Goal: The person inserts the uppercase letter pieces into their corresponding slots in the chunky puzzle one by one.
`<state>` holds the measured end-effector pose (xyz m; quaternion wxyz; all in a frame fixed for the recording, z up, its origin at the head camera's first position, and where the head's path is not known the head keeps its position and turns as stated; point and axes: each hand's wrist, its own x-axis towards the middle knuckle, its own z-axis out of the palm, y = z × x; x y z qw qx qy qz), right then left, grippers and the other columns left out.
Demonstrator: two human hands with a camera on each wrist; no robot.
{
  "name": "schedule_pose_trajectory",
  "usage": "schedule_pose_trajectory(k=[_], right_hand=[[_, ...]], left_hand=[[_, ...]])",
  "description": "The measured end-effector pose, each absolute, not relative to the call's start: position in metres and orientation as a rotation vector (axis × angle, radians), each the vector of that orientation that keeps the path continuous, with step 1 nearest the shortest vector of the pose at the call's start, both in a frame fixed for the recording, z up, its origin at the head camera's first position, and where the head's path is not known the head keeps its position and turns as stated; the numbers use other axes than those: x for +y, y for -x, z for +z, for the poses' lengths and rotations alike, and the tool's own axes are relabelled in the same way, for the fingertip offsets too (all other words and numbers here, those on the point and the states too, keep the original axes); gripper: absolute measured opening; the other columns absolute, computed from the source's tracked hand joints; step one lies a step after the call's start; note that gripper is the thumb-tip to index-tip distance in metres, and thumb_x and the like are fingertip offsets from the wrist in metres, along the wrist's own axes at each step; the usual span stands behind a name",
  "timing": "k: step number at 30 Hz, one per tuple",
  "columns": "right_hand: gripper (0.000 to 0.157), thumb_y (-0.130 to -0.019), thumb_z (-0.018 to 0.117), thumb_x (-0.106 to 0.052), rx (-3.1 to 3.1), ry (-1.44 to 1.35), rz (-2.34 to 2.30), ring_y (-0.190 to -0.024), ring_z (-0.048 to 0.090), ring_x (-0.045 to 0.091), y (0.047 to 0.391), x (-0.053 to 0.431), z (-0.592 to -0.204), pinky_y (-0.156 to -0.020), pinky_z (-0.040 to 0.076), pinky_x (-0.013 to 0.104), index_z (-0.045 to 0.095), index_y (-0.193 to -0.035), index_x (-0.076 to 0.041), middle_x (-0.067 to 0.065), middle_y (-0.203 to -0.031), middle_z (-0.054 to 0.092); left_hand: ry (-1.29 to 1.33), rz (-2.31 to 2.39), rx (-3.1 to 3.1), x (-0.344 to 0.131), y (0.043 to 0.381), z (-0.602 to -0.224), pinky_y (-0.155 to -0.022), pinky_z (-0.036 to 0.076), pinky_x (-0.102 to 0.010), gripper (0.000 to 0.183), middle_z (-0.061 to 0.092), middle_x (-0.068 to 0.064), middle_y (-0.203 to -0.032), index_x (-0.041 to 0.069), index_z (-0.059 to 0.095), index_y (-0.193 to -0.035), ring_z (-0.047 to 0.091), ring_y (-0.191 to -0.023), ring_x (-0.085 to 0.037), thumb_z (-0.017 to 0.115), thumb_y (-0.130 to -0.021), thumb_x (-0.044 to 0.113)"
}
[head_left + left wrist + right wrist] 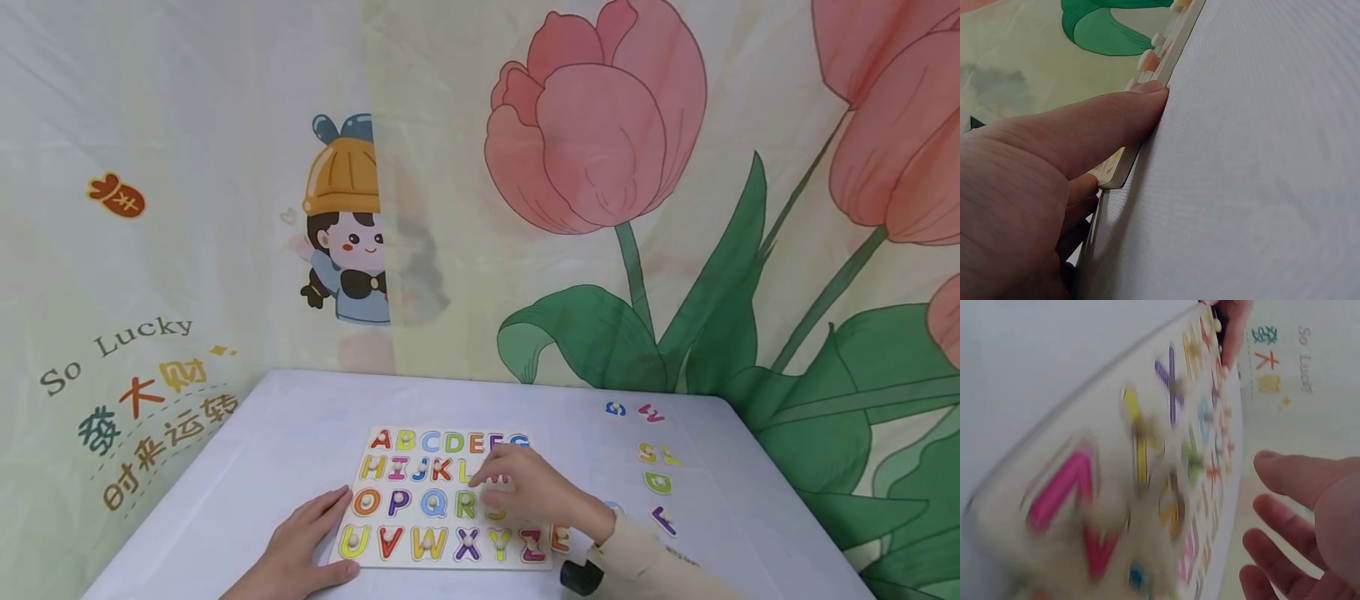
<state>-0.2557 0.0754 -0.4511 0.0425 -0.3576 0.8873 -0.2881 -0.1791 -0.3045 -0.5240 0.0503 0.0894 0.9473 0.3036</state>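
Note:
A white alphabet puzzle board lies on the table, bearing coloured letters, many with small knobs. My left hand rests at its front left corner. In the left wrist view, the thumb presses the board's front edge, while the other fingers sit by the side edge. My right hand is over the board's right part, covering letters in the middle rows. In the right wrist view, the fingers of the right hand are loosely bent and apart, with nothing seen between them. The pink-red Z shows blurred there.
Loose letters lie on the table right of the board, among them a blue G, a yellow S, a green D and a purple letter. An orange E lies beside the board's right edge. A printed curtain hangs behind.

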Motion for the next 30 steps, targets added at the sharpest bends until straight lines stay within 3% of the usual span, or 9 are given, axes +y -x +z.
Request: schedule_pose_trajectory(k=[5,15,30], right_hand=[[0.018,-0.098,0.080,-0.019,2.684,1.074,-0.928,-0.107,0.065,0.022,0.260,0.139,-0.445,-0.093,0.059,0.038,0.083,-0.115,-0.024,-0.014,-0.109,0.068],[0.015,-0.094,0.083,-0.018,2.740,0.985,-0.868,-0.099,0.062,0.008,0.260,0.242,-0.454,-0.084,0.059,0.027,0.084,-0.109,-0.022,-0.012,-0.105,0.068],[0.015,-0.094,0.082,-0.016,2.664,1.016,-0.843,-0.098,0.062,0.006,0.263,0.268,-0.471,-0.088,0.059,0.028,0.085,-0.105,-0.026,-0.012,-0.104,0.066]], left_hand=[[-0.277,0.905,2.894,-0.304,0.180,-0.524,-0.112,0.032,-0.078,0.111,0.038,-0.013,-0.168,0.007,0.041,-0.163,0.032,-0.153,-0.048,0.086,-0.079,0.063],[-0.265,0.907,2.862,-0.303,0.181,-0.520,-0.113,0.030,-0.079,0.108,0.037,-0.015,-0.169,0.005,0.040,-0.164,0.031,-0.153,-0.049,0.086,-0.082,0.058],[-0.293,0.866,2.884,-0.304,0.181,-0.522,-0.112,0.032,-0.079,0.105,0.039,-0.017,-0.168,0.004,0.041,-0.163,0.033,-0.152,-0.050,0.084,-0.084,0.059]])
